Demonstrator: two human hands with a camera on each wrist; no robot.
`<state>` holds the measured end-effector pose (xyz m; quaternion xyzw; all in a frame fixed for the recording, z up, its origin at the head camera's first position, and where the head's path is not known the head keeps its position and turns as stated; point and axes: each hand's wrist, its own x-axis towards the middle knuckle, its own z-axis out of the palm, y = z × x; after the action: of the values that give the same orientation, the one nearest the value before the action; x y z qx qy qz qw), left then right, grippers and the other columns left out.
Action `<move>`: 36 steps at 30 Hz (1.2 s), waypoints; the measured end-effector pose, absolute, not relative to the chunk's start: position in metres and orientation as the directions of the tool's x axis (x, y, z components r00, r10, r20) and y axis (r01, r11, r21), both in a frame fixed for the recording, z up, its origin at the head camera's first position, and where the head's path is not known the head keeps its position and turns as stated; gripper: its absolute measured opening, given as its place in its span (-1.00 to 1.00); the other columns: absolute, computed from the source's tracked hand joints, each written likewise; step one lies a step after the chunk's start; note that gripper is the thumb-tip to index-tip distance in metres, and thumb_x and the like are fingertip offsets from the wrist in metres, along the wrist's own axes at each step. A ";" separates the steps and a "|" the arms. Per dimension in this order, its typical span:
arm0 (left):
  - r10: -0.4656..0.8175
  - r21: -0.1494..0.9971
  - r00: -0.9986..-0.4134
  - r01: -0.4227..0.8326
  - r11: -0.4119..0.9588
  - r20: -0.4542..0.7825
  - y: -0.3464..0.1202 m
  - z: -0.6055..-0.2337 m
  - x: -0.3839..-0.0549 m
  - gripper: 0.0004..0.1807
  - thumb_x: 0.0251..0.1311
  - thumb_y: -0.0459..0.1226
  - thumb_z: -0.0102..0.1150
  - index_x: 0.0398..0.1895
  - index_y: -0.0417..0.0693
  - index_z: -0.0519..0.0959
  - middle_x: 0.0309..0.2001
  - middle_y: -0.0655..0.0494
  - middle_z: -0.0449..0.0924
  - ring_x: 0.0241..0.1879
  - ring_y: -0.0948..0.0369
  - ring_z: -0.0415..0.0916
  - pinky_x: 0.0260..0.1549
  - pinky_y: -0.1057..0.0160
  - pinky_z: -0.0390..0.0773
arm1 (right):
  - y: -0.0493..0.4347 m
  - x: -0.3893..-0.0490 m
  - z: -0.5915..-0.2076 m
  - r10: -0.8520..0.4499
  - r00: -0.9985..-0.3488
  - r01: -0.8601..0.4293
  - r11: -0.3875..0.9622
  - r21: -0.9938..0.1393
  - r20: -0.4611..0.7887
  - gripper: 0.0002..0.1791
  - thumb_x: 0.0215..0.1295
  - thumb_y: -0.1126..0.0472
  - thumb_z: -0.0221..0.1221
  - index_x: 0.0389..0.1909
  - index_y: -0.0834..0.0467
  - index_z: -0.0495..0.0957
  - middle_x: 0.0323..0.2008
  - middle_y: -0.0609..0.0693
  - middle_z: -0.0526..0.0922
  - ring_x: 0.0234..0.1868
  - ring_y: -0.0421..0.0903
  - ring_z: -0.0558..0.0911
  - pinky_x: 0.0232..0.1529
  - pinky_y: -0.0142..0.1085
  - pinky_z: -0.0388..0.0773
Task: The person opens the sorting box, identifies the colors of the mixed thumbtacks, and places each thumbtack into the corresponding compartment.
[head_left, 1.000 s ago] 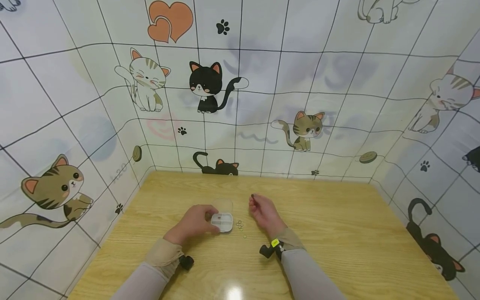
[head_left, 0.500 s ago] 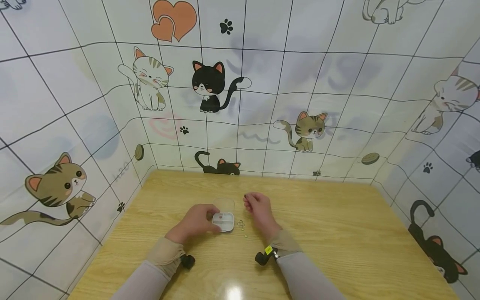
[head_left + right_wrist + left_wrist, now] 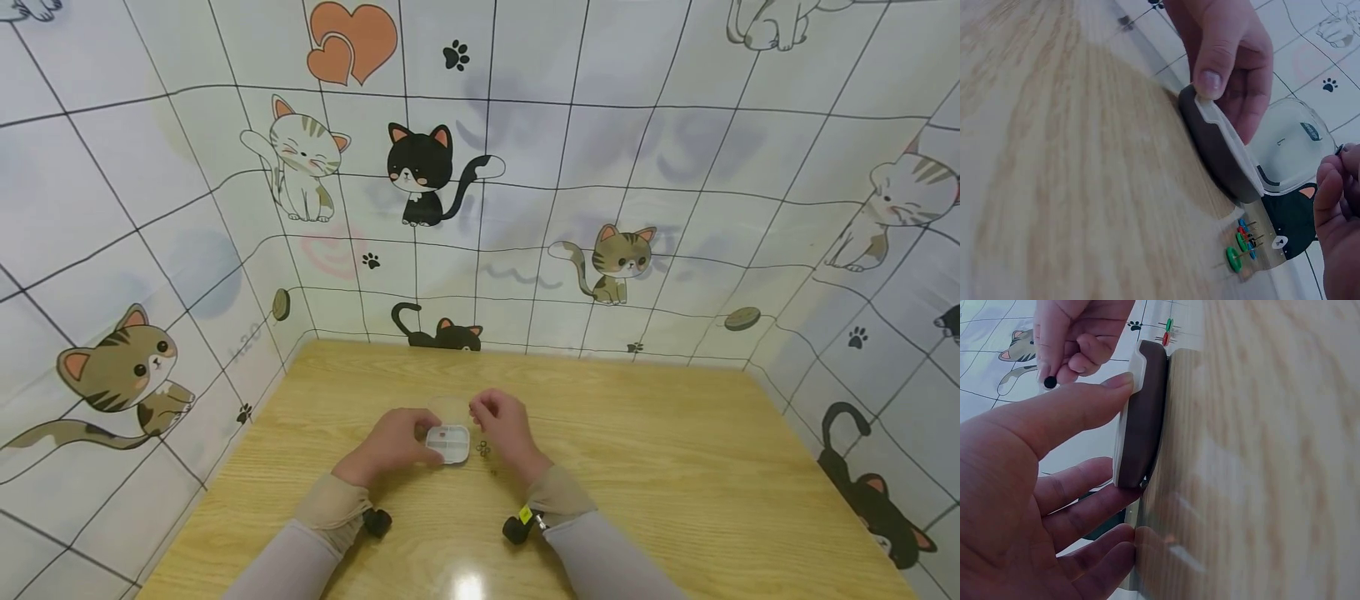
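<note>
A small pill box (image 3: pixel 447 445) with a white divided inside and a brown outside stands on the table, its clear lid (image 3: pixel 1291 140) swung back. One compartment has a small reddish thing in it. My left hand (image 3: pixel 393 442) grips the box's left side, thumb on the near edge (image 3: pixel 1124 381). Beyond the box's right side, my right hand (image 3: pixel 506 429) pinches a thumbtack with a round black head (image 3: pixel 1050 382) between thumb and forefinger. Several loose thumbtacks (image 3: pixel 1234 259) with green, blue and red heads lie points up just right of the box, close below the right hand.
The wood-grain table (image 3: pixel 637 467) meets a white sheet wall (image 3: pixel 517 267) printed with grid lines and cartoon cats at the back and sides. A small camera is strapped to each wrist.
My right hand has moved left with the thumbtack, closer to the pill box and its lid. The left hand keeps its hold on the box. The head view has shifted slightly.
</note>
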<state>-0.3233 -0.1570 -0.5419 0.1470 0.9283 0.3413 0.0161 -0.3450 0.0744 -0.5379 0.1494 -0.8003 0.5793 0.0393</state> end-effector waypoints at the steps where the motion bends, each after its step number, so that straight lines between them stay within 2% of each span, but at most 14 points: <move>1: 0.284 0.639 -0.956 0.262 0.723 0.072 -0.157 -0.542 -0.323 -0.47 -0.12 -0.06 0.71 -0.02 0.08 0.76 -0.08 0.22 0.76 -0.10 0.23 0.56 0.13 0.01 0.56 | 0.074 -0.344 -0.538 -0.210 -0.945 -0.308 0.321 -0.896 0.250 -0.81 0.58 0.22 0.20 -0.14 0.27 0.69 -0.31 0.01 0.73 -0.31 -0.17 0.63 -0.29 -0.42 0.59; 4: 0.288 0.641 -0.955 0.268 0.719 0.075 -0.157 -0.540 -0.322 -0.48 -0.11 -0.07 0.71 -0.02 0.08 0.76 -0.08 0.22 0.76 -0.10 0.22 0.56 0.13 0.00 0.56 | 0.073 -0.342 -0.539 -0.256 -0.918 -0.385 0.402 -0.831 0.302 -0.81 0.59 0.21 0.19 -0.15 0.24 0.70 -0.29 -0.03 0.75 -0.27 -0.20 0.63 -0.24 -0.41 0.60; 9: 0.302 0.649 -0.950 0.279 0.708 0.080 -0.157 -0.539 -0.321 -0.48 -0.11 -0.08 0.71 -0.03 0.06 0.76 -0.09 0.21 0.76 -0.12 0.21 0.55 0.09 0.01 0.56 | 0.070 -0.338 -0.538 -0.297 -0.878 -0.478 0.495 -0.725 0.376 -0.83 0.56 0.24 0.20 -0.24 0.20 0.70 -0.35 -0.01 0.74 -0.36 -0.26 0.55 -0.27 -0.40 0.56; 17: 0.308 0.654 -0.947 0.288 0.699 0.088 -0.158 -0.540 -0.321 -0.49 -0.11 -0.09 0.71 -0.03 0.03 0.76 -0.10 0.21 0.76 -0.13 0.21 0.54 0.07 0.04 0.55 | 0.066 -0.338 -0.541 -0.347 -0.850 -0.526 0.594 -0.609 0.395 -0.86 0.45 0.32 0.27 -0.34 0.09 0.68 -0.38 -0.09 0.73 -0.35 -0.26 0.57 -0.24 -0.37 0.57; 22: 0.304 0.657 -0.949 0.282 0.699 0.084 -0.157 -0.539 -0.321 -0.50 -0.10 -0.11 0.70 -0.03 0.03 0.76 -0.10 0.20 0.76 -0.13 0.21 0.55 0.06 0.06 0.54 | 0.065 -0.338 -0.544 -0.379 -0.848 -0.530 0.619 -0.580 0.370 -0.87 0.44 0.31 0.31 -0.35 0.08 0.69 -0.37 -0.10 0.76 -0.33 -0.28 0.60 -0.24 -0.37 0.58; 30: 0.294 0.657 -0.953 0.270 0.704 0.077 -0.157 -0.539 -0.322 -0.49 -0.12 -0.11 0.71 -0.03 0.05 0.76 -0.07 0.19 0.76 -0.09 0.20 0.56 0.11 0.02 0.55 | 0.064 -0.339 -0.547 -0.337 -0.866 -0.500 0.603 -0.622 0.369 -0.89 0.45 0.30 0.31 -0.30 0.08 0.74 -0.30 -0.08 0.81 -0.22 -0.21 0.72 -0.15 -0.33 0.67; 36: 0.294 0.651 -0.953 0.269 0.710 0.073 -0.158 -0.541 -0.323 -0.48 -0.11 -0.09 0.71 -0.03 0.05 0.76 -0.07 0.21 0.76 -0.09 0.22 0.56 0.10 0.01 0.55 | 0.066 -0.340 -0.548 -0.336 -0.871 -0.491 0.583 -0.647 0.359 -0.91 0.47 0.27 0.31 -0.28 0.09 0.75 -0.31 -0.08 0.80 -0.25 -0.23 0.69 -0.16 -0.33 0.65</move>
<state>-0.3229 -0.1578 -0.5410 0.1525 0.9245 0.3490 0.0178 -0.3403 0.0661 -0.5476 0.2339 -0.8841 0.3923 0.0990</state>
